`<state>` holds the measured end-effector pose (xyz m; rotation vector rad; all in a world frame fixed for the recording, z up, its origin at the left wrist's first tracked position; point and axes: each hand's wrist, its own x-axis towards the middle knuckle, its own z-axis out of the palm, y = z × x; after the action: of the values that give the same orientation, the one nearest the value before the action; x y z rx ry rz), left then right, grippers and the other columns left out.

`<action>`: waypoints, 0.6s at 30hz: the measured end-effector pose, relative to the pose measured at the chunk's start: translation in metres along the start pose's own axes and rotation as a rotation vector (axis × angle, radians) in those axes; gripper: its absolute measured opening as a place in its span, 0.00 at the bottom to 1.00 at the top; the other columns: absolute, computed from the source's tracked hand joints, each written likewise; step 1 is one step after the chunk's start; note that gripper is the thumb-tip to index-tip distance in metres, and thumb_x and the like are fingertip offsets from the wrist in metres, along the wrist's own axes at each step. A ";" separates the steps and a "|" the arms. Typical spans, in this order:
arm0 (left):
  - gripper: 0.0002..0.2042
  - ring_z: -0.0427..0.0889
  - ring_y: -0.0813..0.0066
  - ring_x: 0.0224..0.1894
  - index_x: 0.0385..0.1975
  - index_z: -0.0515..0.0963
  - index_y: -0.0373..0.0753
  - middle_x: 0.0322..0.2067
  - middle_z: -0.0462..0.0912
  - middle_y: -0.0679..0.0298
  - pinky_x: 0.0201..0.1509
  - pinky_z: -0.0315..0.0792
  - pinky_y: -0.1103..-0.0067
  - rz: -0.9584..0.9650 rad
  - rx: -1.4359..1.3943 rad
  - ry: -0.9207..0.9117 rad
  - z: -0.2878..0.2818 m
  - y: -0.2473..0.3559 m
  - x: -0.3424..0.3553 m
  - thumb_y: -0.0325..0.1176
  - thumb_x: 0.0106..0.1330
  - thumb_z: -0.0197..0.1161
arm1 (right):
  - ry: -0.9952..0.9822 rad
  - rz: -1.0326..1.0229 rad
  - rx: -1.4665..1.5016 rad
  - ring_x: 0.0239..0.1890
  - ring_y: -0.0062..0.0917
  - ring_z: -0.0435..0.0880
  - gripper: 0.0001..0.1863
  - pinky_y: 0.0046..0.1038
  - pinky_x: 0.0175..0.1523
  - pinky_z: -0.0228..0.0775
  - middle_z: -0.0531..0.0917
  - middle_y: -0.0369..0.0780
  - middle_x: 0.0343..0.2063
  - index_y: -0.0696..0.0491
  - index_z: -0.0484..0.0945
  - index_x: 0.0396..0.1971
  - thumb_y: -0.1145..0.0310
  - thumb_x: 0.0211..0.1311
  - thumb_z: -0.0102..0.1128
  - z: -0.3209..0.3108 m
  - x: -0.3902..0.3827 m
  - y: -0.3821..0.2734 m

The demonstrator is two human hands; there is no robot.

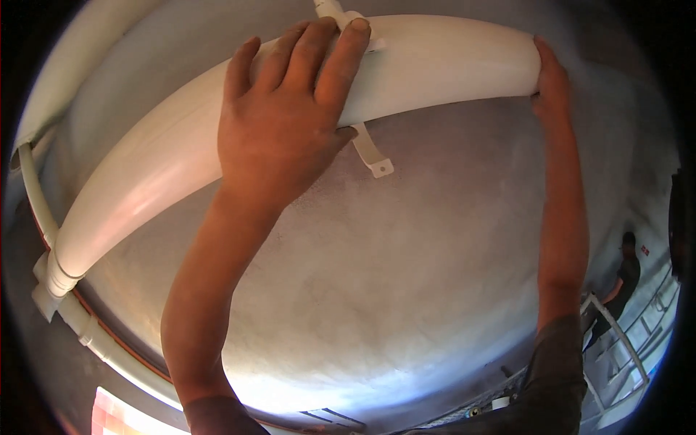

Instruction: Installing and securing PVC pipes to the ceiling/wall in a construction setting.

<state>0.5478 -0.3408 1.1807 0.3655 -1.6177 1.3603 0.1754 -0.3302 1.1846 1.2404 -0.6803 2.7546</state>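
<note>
A long white plastic pipe (442, 61) arcs across the upper view, bent by the lens, against a grey surface. My left hand (283, 119) lies across its middle, fingers spread over the top edge and thumb at the lower edge, holding it. The index fingertip is beside a small white fitting (333, 11) above the pipe. Below the thumb, a white strap bracket (372, 154) with a hole in its end hangs from behind the pipe. At the pipe's right end, my right hand (553, 76) grips the rim; its far fingers are hidden.
At the left, the pipe meets a white joint (54, 279), with another white pipe (119, 359) running down from it. A person (625, 279) stands at the far right beside metal railings (616, 333). A bright window (119, 413) shows at lower left.
</note>
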 end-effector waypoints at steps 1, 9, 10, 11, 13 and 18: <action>0.50 0.69 0.68 0.62 0.64 0.61 0.56 0.61 0.67 0.70 0.66 0.62 0.61 0.045 0.023 0.016 0.001 -0.002 -0.002 0.38 0.33 0.80 | 0.005 -0.005 -0.007 0.47 0.30 0.78 0.26 0.30 0.52 0.68 0.80 0.40 0.48 0.53 0.75 0.55 0.54 0.60 0.61 -0.001 0.000 0.000; 0.43 0.67 0.58 0.63 0.64 0.60 0.46 0.60 0.68 0.55 0.64 0.61 0.56 0.190 0.046 -0.172 -0.021 0.000 0.006 0.42 0.45 0.75 | 0.037 0.049 0.094 0.51 0.26 0.76 0.26 0.30 0.57 0.66 0.78 0.39 0.50 0.57 0.75 0.52 0.53 0.61 0.61 -0.008 0.014 0.013; 0.43 0.67 0.58 0.63 0.64 0.59 0.45 0.60 0.68 0.55 0.64 0.61 0.56 0.161 0.040 -0.190 -0.020 0.003 0.007 0.41 0.45 0.75 | 0.043 0.056 0.085 0.51 0.26 0.76 0.26 0.30 0.57 0.66 0.78 0.39 0.50 0.57 0.75 0.52 0.53 0.61 0.61 -0.015 0.016 0.018; 0.43 0.67 0.58 0.63 0.64 0.59 0.43 0.60 0.68 0.55 0.63 0.62 0.56 0.133 0.033 -0.207 -0.018 0.005 0.008 0.41 0.46 0.75 | 0.062 -0.036 0.085 0.50 0.26 0.77 0.25 0.30 0.57 0.67 0.79 0.39 0.49 0.57 0.76 0.50 0.54 0.61 0.61 -0.023 0.018 0.024; 0.44 0.68 0.59 0.62 0.64 0.59 0.43 0.59 0.68 0.55 0.63 0.63 0.56 0.277 -0.151 0.280 0.048 -0.023 0.012 0.40 0.45 0.75 | 0.070 -0.122 0.115 0.48 0.25 0.78 0.23 0.29 0.56 0.68 0.80 0.38 0.47 0.58 0.77 0.48 0.55 0.61 0.61 -0.020 0.007 0.024; 0.45 0.69 0.59 0.61 0.64 0.59 0.41 0.59 0.69 0.55 0.62 0.64 0.58 0.419 -0.290 0.767 0.054 -0.023 0.009 0.40 0.43 0.77 | 0.134 -0.461 -0.618 0.39 0.22 0.80 0.16 0.26 0.47 0.72 0.82 0.39 0.36 0.58 0.80 0.39 0.58 0.66 0.56 -0.024 -0.120 0.013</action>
<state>0.5354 -0.3927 1.2061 -0.6377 -1.2258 1.3042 0.2372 -0.3157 1.0793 0.9169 -0.9805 2.0076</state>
